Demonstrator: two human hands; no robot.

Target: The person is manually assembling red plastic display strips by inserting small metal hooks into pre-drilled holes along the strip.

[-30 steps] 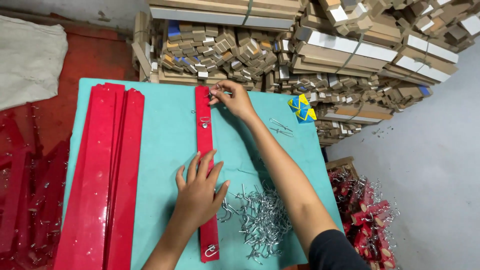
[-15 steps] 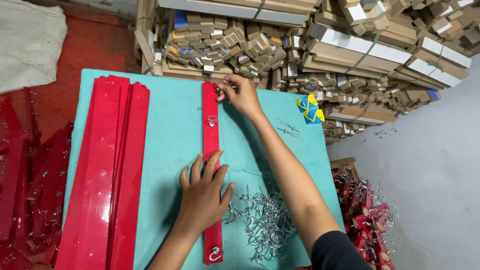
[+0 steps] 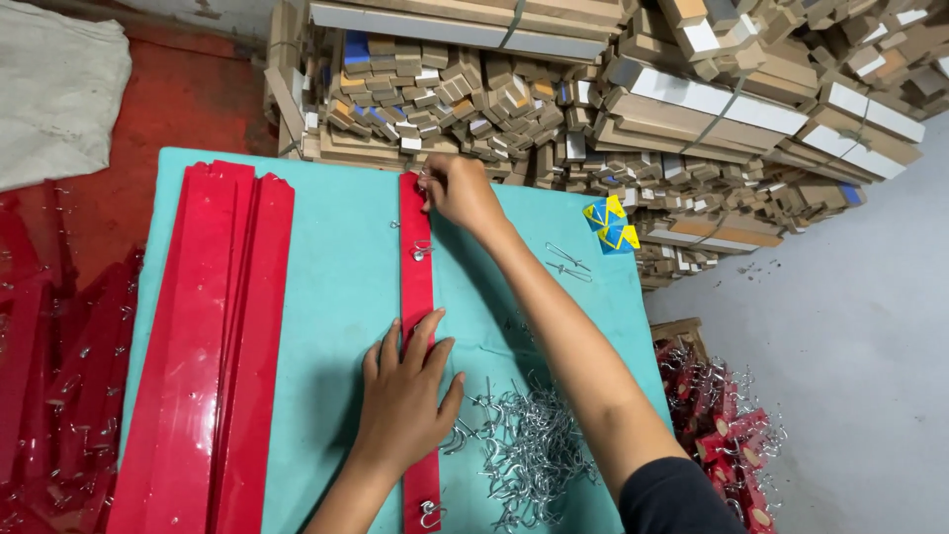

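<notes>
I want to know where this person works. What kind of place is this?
Probably a small workshop or packing room. Glossy red strips lie stacked on a turquoise table, beside a heap of silver metal hooks, with bundled brown cardboard pieces piled behind.

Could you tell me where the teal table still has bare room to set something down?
Bare teal table lies between the red stack and the single red strip, and right of the strip's far end up to the loose hooks there. The near right is crowded by the hook pile.

The left hand (image 3: 405,396) covers part of the red strip (image 3: 416,267).
</notes>
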